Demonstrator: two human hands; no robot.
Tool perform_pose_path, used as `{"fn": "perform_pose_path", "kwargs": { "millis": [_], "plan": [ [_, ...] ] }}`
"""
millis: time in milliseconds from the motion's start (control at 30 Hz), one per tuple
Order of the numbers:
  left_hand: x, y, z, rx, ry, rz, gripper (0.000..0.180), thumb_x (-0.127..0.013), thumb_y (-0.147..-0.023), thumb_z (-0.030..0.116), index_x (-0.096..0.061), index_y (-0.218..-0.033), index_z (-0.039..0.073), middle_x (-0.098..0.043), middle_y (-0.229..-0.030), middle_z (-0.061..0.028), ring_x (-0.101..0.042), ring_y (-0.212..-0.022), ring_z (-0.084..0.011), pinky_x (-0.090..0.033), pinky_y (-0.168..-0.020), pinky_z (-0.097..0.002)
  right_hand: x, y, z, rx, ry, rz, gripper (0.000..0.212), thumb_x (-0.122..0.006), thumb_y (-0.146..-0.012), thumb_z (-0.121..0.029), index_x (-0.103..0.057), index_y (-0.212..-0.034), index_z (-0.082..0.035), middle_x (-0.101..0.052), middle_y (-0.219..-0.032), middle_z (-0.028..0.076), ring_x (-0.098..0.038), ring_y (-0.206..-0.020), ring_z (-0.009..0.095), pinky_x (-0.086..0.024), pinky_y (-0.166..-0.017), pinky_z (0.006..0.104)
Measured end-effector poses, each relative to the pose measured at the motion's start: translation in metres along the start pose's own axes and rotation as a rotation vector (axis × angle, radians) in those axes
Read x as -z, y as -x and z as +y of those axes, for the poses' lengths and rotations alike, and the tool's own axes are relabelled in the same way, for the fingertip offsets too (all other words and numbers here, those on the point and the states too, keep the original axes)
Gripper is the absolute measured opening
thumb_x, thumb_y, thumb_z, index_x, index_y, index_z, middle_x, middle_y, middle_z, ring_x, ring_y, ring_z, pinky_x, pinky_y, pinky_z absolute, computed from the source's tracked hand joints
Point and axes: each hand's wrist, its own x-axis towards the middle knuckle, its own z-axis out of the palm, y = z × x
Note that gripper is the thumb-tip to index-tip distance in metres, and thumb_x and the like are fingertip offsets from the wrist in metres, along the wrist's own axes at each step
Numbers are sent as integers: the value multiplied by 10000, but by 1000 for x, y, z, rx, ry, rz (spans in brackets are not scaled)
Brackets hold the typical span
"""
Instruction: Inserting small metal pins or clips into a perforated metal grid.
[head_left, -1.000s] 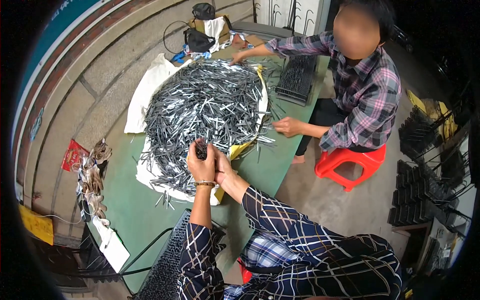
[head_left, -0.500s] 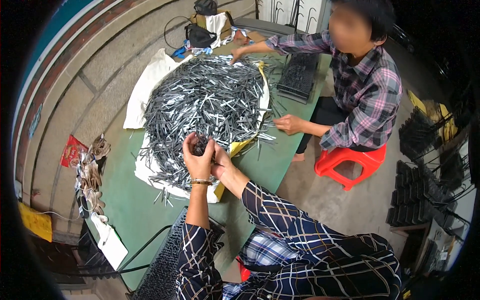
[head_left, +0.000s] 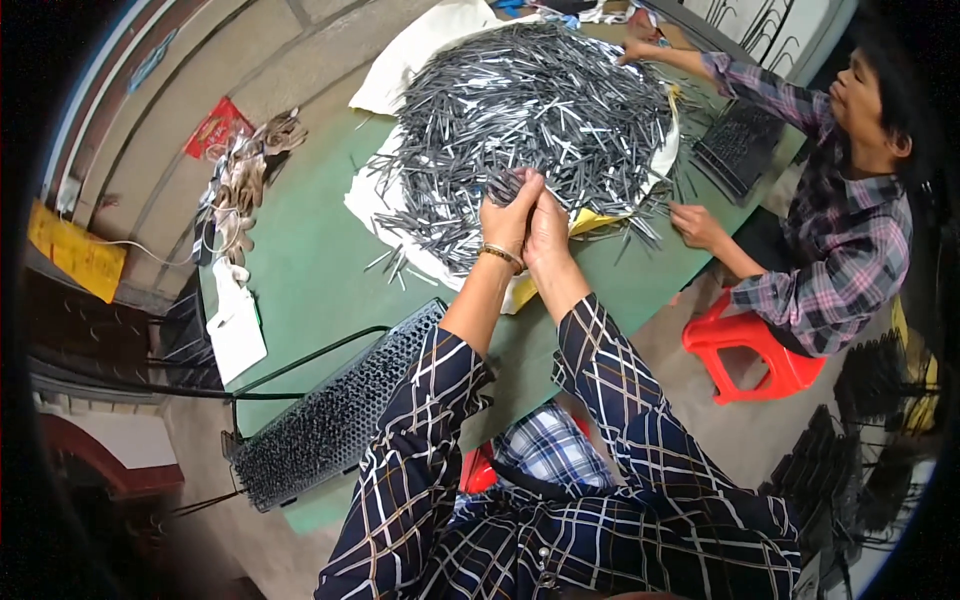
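Note:
A large heap of thin dark grey and silvery strips (head_left: pixel 530 110) lies on a white sack (head_left: pixel 425 55) spread over a green table. At the heap's near edge, my left hand (head_left: pixel 507 218) and my right hand (head_left: pixel 546 228) are pressed together, fingers curled. Between them is a small bunch of dark strips (head_left: pixel 508 186), partly hidden by the fingers. A bracelet circles my left wrist. To the left of my forearms is a black perforated tray (head_left: pixel 400 350); many short dark pieces stand in its holes towards the lower left end.
Across the table's right side, a co-worker (head_left: pixel 830 200) sits on a red stool (head_left: pixel 745 345), one hand at the heap's far edge. Another dark tray (head_left: pixel 738 145) lies beside them. Gloves (head_left: pixel 240 185) and a white card (head_left: pixel 238 340) line the left edge. Black racks stand at lower right.
My view has swung left and down, so the table sits higher and the perforated tray shows more fully. My hands have drawn closer together around the bunch.

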Motion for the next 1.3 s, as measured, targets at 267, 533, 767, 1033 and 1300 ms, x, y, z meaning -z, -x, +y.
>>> {"fn": "perform_pose_path", "kwargs": {
  "millis": [267, 533, 767, 1033, 1300],
  "plan": [
    [12, -6, -3, 257, 240, 177, 278, -655, -822, 242, -619, -981, 17, -630, -945, -58, -605, -799, -152, -501, -694, -283, -21, 11, -9, 5, 101, 77, 327, -494, -922, -253, -609, -892, 52, -641, -881, 147, -603, -810, 213, -486, -778, 306],
    [22, -22, -28, 351, 760, 79, 192, -526, -908, 247, -588, -896, 66, -633, -872, -68, -608, -812, -213, -511, -789, -353, -28, 16, -19, 57, 160, 19, 360, -483, -930, -313, -589, -916, 31, -609, -860, 111, -582, -849, 203, -459, -808, 326],
    [38, 14, 10, 557, 878, 71, 268, -506, -897, 338, -541, -916, 73, -604, -868, -82, -585, -811, -230, -507, -770, -359, -17, 73, -24, 285, 667, -473, 282, -452, -780, 19, -605, -1011, 69, -565, -1138, 130, -492, -1121, 217, -363, -955, 300],
    [82, 132, 10, 376, 609, -35, 302, -484, -909, 365, -511, -925, 65, -567, -891, -88, -564, -804, -198, -515, -720, -324, 38, 172, -38, 887, 1311, -1136, 221, -689, -720, -65, -678, -938, -32, -602, -1081, 106, -495, -1120, 287, -368, -961, 384],
    [139, 228, -4, 341, 808, 65, 198, -517, -923, 258, -532, -894, 63, -565, -868, -66, -565, -842, -169, -499, -749, -280, 38, 245, -4, 898, 1062, -1211, 135, -630, -788, -1, -652, -921, 2, -628, -882, 116, -591, -762, 212, -473, -689, 289]
  ]
}}
